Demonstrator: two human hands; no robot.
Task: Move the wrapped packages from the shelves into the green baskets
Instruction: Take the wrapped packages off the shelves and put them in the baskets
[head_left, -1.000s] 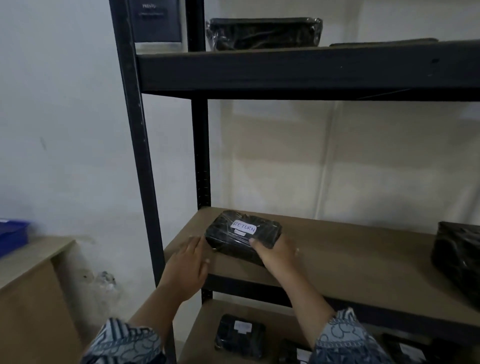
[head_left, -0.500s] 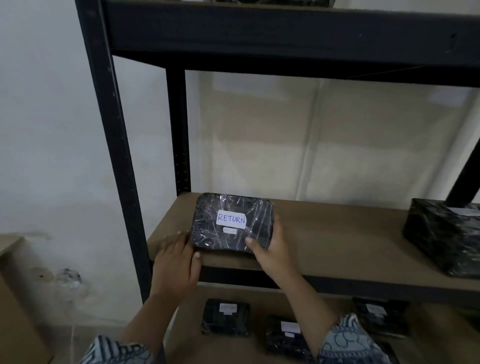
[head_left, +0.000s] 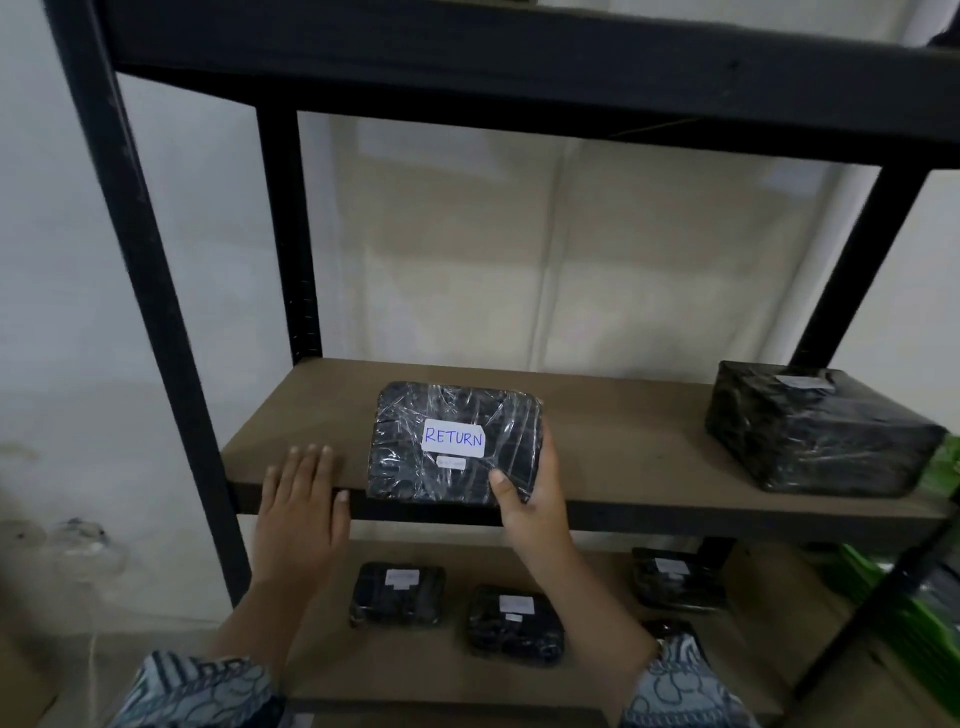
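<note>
right hand (head_left: 535, 499) pinching RETURN package (head_left: 453, 442) at its lower right corner; left hand (head_left: 301, 499) spread flat beside it

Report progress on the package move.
Done: nothing visible; the green baskets are mostly cut off at right. In hand: the right hand has a grip on the black film-wrapped package labelled RETURN at the front of the brown middle shelf; the left hand lies flat beside it. Left: the large black wrapped block on that shelf, plus at least three small black wrapped packages below.
</note>
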